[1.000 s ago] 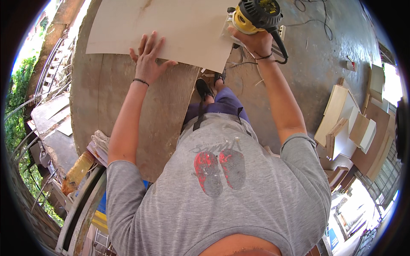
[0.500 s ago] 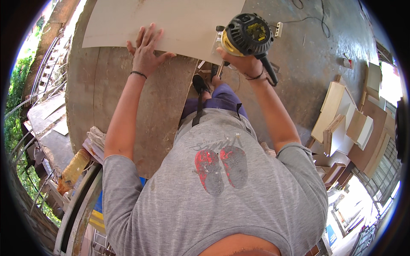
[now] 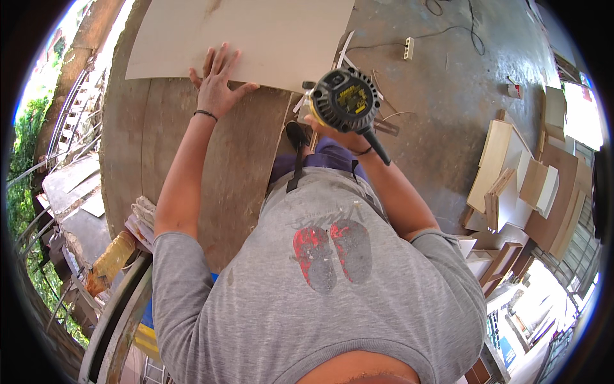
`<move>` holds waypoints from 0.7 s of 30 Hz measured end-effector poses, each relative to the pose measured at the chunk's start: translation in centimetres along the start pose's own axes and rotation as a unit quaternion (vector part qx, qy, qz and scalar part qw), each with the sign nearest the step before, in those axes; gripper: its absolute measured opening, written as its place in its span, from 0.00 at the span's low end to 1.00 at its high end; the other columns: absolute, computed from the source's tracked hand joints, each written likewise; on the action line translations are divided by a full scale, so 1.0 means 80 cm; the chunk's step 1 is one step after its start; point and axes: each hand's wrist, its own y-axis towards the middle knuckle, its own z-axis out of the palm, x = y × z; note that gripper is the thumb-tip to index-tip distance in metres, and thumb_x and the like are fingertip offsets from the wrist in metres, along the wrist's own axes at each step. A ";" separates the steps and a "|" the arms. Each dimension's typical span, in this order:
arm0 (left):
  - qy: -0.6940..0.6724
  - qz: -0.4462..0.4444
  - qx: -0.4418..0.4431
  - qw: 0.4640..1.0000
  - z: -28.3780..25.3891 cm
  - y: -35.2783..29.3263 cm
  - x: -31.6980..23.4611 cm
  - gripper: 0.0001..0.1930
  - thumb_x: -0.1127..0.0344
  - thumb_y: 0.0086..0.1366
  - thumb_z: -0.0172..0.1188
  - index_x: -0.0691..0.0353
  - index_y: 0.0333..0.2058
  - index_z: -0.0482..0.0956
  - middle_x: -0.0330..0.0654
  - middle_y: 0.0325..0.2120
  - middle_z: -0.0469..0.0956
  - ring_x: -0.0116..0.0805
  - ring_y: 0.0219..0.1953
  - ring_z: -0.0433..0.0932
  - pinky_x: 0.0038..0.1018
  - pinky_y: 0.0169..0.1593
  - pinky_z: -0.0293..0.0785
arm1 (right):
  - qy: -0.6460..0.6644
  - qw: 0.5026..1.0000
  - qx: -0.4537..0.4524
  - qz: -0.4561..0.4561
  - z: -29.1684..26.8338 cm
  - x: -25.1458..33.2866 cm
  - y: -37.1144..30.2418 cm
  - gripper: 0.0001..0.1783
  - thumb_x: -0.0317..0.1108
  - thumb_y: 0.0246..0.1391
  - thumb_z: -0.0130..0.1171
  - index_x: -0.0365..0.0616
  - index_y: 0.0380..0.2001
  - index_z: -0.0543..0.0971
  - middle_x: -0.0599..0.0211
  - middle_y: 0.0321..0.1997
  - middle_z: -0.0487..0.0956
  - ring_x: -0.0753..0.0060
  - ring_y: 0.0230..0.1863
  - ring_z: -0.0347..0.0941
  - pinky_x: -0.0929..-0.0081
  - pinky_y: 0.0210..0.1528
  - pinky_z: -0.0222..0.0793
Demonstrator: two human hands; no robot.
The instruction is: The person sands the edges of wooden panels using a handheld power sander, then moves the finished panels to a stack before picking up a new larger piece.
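Note:
A pale flat sheet (image 3: pixel 256 41) lies on the brown wooden workbench (image 3: pixel 185 160). Spread fingers of my left hand (image 3: pixel 217 93) rest flat on its near edge, thumb pointing right. My right hand (image 3: pixel 329 131) is wrapped round a black and yellow trim router (image 3: pixel 348 99), held at the sheet's near right corner. The router body hides most of those fingers, and its base and bit are out of sight. From its top a thick black cord sleeve points back toward my forearm.
A black cord (image 3: pixel 441 27) runs across the floor to a white power strip (image 3: pixel 409 48). Thin offcut strips (image 3: pixel 344 51) stick out by the sheet's right edge. Wooden box parts (image 3: pixel 502 169) are stacked at right. A small tin (image 3: pixel 514 89) stands on the floor.
My right hand has brought the router toward me and to the left, from the sheet's right edge to its near corner. My left hand stays on the sheet.

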 end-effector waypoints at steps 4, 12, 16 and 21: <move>-0.077 -0.055 0.045 0.995 -0.004 0.008 -0.013 0.43 0.28 0.53 0.51 0.51 0.60 0.64 0.38 0.66 0.51 0.37 0.69 0.42 0.65 0.61 0.25 | -0.019 0.999 -0.013 0.028 -0.017 0.041 -0.018 0.21 0.44 0.39 0.72 0.52 0.37 0.80 0.76 0.34 0.81 0.75 0.37 0.78 0.77 0.42 0.73; -0.127 -0.031 0.023 0.991 0.012 0.003 -0.177 0.40 0.34 0.51 0.58 0.55 0.56 0.69 0.43 0.63 0.56 0.45 0.68 0.45 0.71 0.58 0.30 | 0.057 0.976 -0.176 0.116 -0.115 0.045 -0.032 0.26 0.32 0.37 0.73 0.41 0.43 0.76 0.68 0.40 0.78 0.73 0.39 0.74 0.76 0.44 0.72; -0.072 -0.033 0.029 0.996 0.025 0.006 -0.204 0.40 0.36 0.49 0.58 0.54 0.56 0.68 0.44 0.66 0.49 0.51 0.69 0.39 0.73 0.56 0.28 | 0.044 0.963 -0.224 0.144 -0.136 0.036 -0.035 0.27 0.29 0.33 0.74 0.40 0.41 0.76 0.68 0.38 0.78 0.74 0.37 0.74 0.77 0.42 0.72; -0.102 0.017 0.053 0.993 0.018 -0.003 -0.195 0.33 0.48 0.51 0.61 0.52 0.56 0.70 0.42 0.65 0.52 0.46 0.69 0.44 0.65 0.61 0.30 | 0.012 0.979 -0.175 0.107 -0.129 0.026 -0.035 0.24 0.31 0.38 0.72 0.42 0.41 0.77 0.70 0.39 0.78 0.75 0.38 0.75 0.76 0.44 0.71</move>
